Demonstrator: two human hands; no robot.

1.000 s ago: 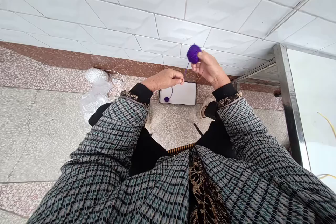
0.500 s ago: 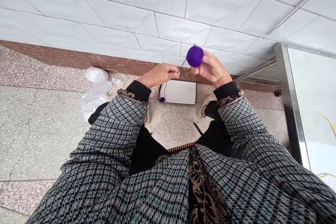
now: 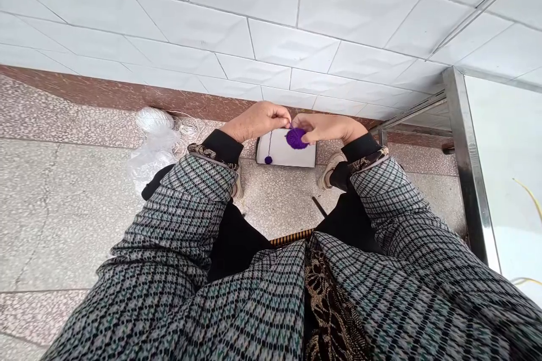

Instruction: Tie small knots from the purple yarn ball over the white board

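Gripping the larger purple yarn ball [image 3: 296,139], the right hand [image 3: 326,127] was curled round its side, above a white, dark-edged tray [image 3: 283,157] on the floor between the person's feet. The left hand [image 3: 260,120] was closed, thumb against forefinger, just beside the right fingertips; it appeared to pinch the purple strand [image 3: 271,144], though the contact was too small to confirm. Below that hand, the strand ran down to a smaller purple ball [image 3: 268,160] at the tray's near left corner. White yarn [image 3: 154,119] and a clear plastic bag [image 3: 154,152] lay well to the left, near the wall [image 3: 271,42].
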